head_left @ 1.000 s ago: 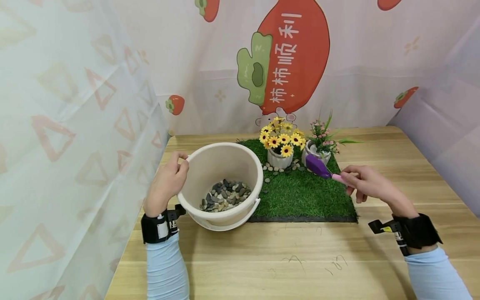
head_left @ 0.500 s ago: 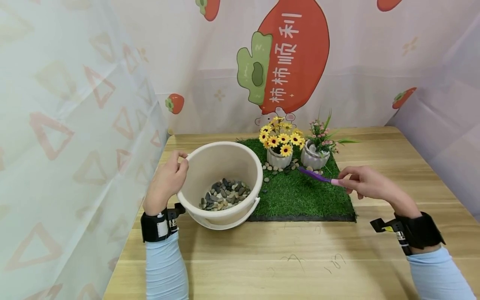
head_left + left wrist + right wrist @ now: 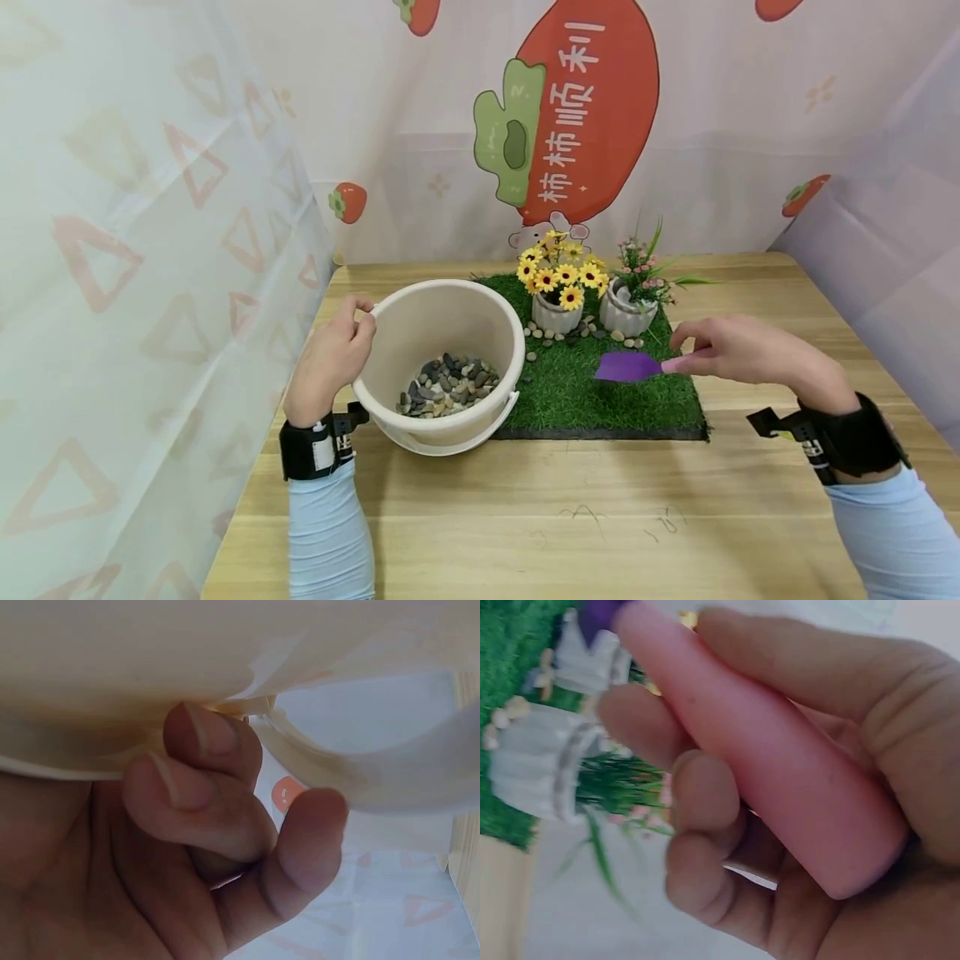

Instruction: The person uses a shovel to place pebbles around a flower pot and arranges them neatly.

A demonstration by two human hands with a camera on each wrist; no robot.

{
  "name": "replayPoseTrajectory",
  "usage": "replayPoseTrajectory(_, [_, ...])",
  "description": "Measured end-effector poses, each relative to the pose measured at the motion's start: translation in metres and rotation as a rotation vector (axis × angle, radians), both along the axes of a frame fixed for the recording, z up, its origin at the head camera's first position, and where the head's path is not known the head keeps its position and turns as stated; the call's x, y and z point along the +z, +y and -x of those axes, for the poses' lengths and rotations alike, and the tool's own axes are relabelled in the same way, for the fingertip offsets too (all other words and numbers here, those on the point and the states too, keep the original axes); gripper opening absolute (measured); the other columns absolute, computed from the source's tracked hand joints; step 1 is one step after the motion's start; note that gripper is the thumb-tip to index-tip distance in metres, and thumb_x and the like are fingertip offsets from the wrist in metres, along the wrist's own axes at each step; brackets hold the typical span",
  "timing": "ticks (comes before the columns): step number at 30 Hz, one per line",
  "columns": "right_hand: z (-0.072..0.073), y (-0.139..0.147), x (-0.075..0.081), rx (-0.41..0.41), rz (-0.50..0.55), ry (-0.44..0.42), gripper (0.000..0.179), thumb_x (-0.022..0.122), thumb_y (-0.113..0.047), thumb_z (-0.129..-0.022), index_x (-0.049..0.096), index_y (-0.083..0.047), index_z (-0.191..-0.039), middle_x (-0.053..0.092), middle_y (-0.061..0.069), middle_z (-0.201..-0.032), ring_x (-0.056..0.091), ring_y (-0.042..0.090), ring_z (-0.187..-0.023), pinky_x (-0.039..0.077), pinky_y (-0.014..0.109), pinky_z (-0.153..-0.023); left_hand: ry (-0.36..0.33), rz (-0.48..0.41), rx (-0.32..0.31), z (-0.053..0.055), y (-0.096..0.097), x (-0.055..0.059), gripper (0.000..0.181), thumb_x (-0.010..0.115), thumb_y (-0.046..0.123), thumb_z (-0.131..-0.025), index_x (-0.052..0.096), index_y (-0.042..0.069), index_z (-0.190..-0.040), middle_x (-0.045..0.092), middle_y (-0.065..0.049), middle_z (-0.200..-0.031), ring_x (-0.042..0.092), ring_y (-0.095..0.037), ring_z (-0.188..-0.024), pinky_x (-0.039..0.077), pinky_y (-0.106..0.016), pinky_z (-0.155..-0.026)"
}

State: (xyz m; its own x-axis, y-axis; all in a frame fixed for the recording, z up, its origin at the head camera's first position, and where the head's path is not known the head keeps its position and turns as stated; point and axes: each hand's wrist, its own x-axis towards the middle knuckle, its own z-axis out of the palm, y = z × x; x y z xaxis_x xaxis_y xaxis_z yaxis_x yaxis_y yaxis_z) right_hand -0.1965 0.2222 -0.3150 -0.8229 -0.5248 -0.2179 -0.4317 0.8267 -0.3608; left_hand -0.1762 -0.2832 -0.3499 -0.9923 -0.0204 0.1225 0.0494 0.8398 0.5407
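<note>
My left hand [image 3: 330, 358] grips the rim of a cream bucket [image 3: 442, 293] at its left side; the left wrist view shows curled fingers [image 3: 217, 795] under that rim. Grey and tan pebbles [image 3: 450, 385] cover part of the bucket's bottom. In my right hand [image 3: 750, 350] is a small trowel with a purple blade [image 3: 628, 367], held by its pink handle [image 3: 765, 757]. The blade is over the artificial grass mat [image 3: 585, 408], in front of two potted plants. Whether it touches the grass I cannot tell.
At the mat's back stand a pot of yellow flowers [image 3: 557, 315] and a pot of pink flowers [image 3: 628, 315]. Several pebbles [image 3: 551, 335] lie around their bases. Printed cloth [image 3: 420, 167] encloses the wooden table [image 3: 525, 517].
The trowel has come down and forward from beside the pink-flower pot to over the grass, and its blade has turned flat side to view. The left hand and bucket have stayed in place.
</note>
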Motion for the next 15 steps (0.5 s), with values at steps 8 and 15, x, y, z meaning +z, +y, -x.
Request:
replayPoseTrajectory(8, [0.002,-0.013,0.056,0.122,-0.123,0.069,0.027,0.065,-0.05,-0.089,0.067,-0.027,-0.102,0.06,-0.017,-0.071,0.05,0.0,-0.059,0.039,0.022,-0.058,0.003,0.0,-0.002,0.002,0.001,-0.002,0.038,0.027,0.033,-0.104,0.048,0.013,-0.127,0.068,-0.008,-0.089,0.06,-0.021,-0.064,0.046,-0.032,-0.058])
replayPoseTrajectory(15, [-0.001,-0.038,0.102,0.252,-0.061,0.283,0.012,0.066,-0.044,-0.091,0.065,-0.034,-0.098,0.054,-0.023,-0.065,0.047,-0.006,-0.056,0.038,0.02,-0.055,-0.014,-0.004,0.005,0.0,-0.002,-0.002,0.039,0.026,0.035,-0.104,0.047,0.013,-0.128,0.071,-0.01,-0.097,0.064,-0.023,-0.07,0.048,-0.032,-0.06])
